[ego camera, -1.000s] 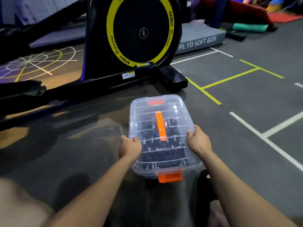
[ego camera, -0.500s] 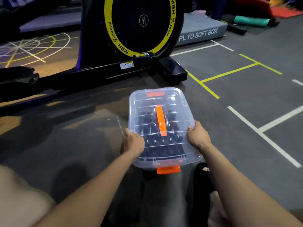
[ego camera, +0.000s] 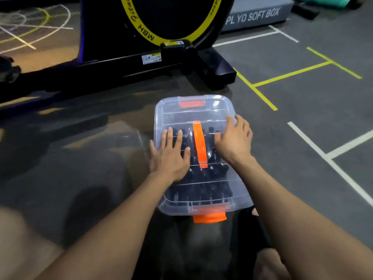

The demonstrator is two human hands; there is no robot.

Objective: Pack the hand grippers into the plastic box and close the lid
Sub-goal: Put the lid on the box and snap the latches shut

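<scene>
Writing on the machine: the black exercise machine with a yellow-ringed disc (ego camera: pixel 173 27) carries "MBH" in black letters on the yellow ring; more script runs along the ring but I cannot read it. A small white warning sticker (ego camera: pixel 151 58) sits on its base bar, print too small to make out.
Writing on the block: the grey padded block (ego camera: pixel 256 15) at the far side of the floor reads "PL YO SOFT BOX" in pale letters.
Box: the clear plastic box with orange latches (ego camera: pixel 201 190) stands on the dark grey gym floor (ego camera: pixel 302 118) right in front of me, just short of the machine's black foot.
Lid: the transparent ribbed lid (ego camera: pixel 193 112) lies on top of the box, its orange handle strip (ego camera: pixel 199 144) running down the middle; an orange latch (ego camera: pixel 209 216) shows at the near end, another at the far end.
Hand grippers: the black hand grippers (ego camera: pixel 203 184) lie inside, seen dimly through the lid; I cannot count them.
My left hand (ego camera: pixel 169 156): flat on the lid left of the handle, fingers straight and spread, gripping nothing.
My right hand (ego camera: pixel 234 140): resting on the lid right of the handle, fingers loosely bent and splayed toward the far right corner, holding nothing.
Floor markings: white and yellow lines (ego camera: pixel 292 73) cross the floor to the right; a painted circular target pattern (ego camera: pixel 30 25) lies far left.
In the way: my forearms cover the box's near corners.
</scene>
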